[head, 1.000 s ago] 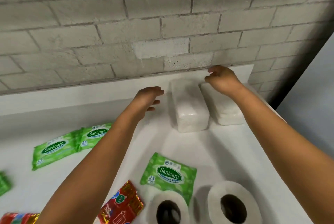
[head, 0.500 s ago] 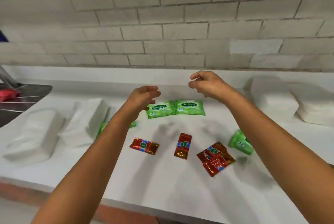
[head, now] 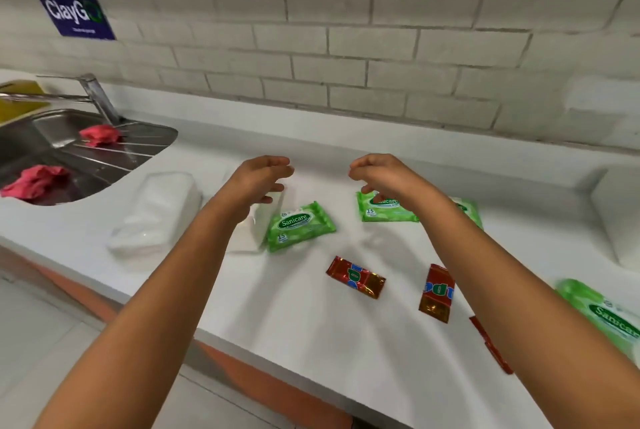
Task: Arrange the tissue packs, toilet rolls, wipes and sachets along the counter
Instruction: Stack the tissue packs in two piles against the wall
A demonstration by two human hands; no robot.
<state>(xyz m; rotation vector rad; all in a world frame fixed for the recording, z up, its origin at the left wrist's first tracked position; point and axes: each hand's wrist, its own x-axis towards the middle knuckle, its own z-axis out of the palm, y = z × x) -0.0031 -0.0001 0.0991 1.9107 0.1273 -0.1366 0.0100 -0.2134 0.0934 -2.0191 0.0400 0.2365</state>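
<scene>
My left hand point(head: 260, 176) hovers over a white tissue pack point(head: 258, 231), fingers loosely curled, holding nothing. My right hand point(head: 379, 174) hangs empty above a green Sanicare wipes pack point(head: 381, 210). Another wipes pack point(head: 300, 226) leans against the tissue pack under my left hand. A second tissue pack point(head: 156, 217) lies further left. Two red sachets point(head: 356, 276) point(head: 437, 291) lie in front on the white counter point(head: 311, 342); a third point(head: 490, 345) peeks from under my right forearm. More wipes point(head: 606, 316) sit at the right edge.
A steel sink point(head: 69, 151) with a tap point(head: 98, 97) and pink cloths point(head: 36, 180) is set into the counter's left end. A blue sign point(head: 69, 0) hangs on the brick wall. Another white pack point(head: 620, 213) lies at far right. The counter's front edge runs diagonally below my forearms.
My view has swung left from the counter's right end toward the sink. Both hands left the two tissue packs at the right and now hover empty over the middle.
</scene>
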